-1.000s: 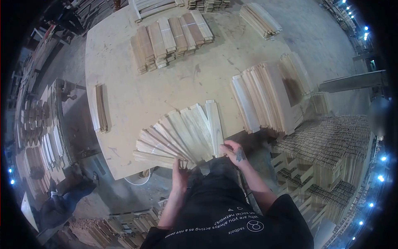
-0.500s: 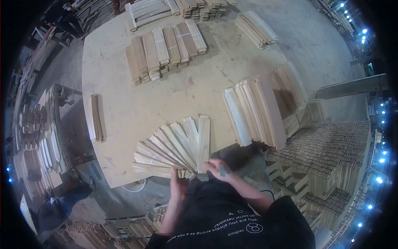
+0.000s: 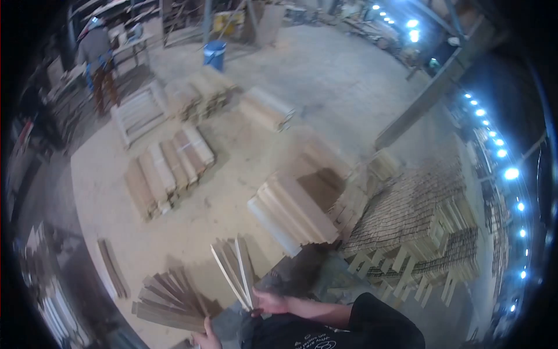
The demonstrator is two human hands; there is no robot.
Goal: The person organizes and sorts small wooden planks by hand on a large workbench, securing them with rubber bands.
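My left hand (image 3: 206,335), low in the view, is closed on the near end of a fan of thin wooden slats (image 3: 168,299), which spreads out to the left over the table. To its right, my right hand (image 3: 271,302) grips the lower ends of a smaller bunch of slats (image 3: 235,267). These stand slightly spread, with some pale narrow edges turned up. A gap separates the two bunches. The fingers of both hands are partly hidden and a little blurred.
Stacked slats (image 3: 168,168) lie on the pale table (image 3: 192,238), with a taller pile (image 3: 296,209) at its right. A few slats (image 3: 110,267) lie at the left. Slatted wooden stacks (image 3: 407,203) stand at right. Farther back are a blue bucket (image 3: 214,55) and a person (image 3: 97,55).
The single fan of slats is now split in two, one bunch in each hand. The right bunch has moved away from the left one. My view has tilted up and turned.
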